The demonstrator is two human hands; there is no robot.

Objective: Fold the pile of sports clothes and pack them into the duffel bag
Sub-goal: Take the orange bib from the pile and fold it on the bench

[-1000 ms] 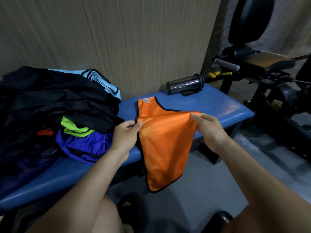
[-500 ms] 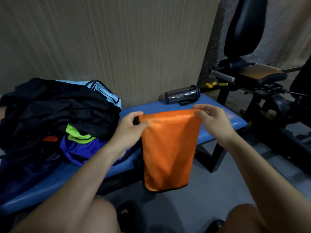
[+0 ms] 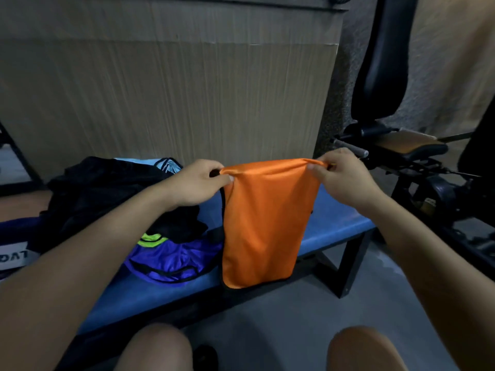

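An orange vest (image 3: pixel 265 223) with black trim hangs folded in half in the air above the blue bench (image 3: pixel 334 226). My left hand (image 3: pixel 198 183) pinches its top left corner and my right hand (image 3: pixel 340 175) pinches its top right corner, stretching the fold line between them. On the bench to the left lies a pile of sports clothes (image 3: pixel 107 188): black garments on top, a light blue one behind, a neon yellow piece (image 3: pixel 152 239) and a purple garment (image 3: pixel 171 261) at the front. A dark bag (image 3: pixel 16 236) with a white label sits at the far left edge.
A corrugated board wall stands behind the bench. Black gym equipment (image 3: pixel 417 156) with a padded seat fills the right side. Grey floor lies in front of the bench, with my knees at the bottom of the view.
Both hands lifted the orange vest off the bench and raised it, now folded in half and hanging free. The camera tilted up; the shaker bottle is hidden behind the vest.
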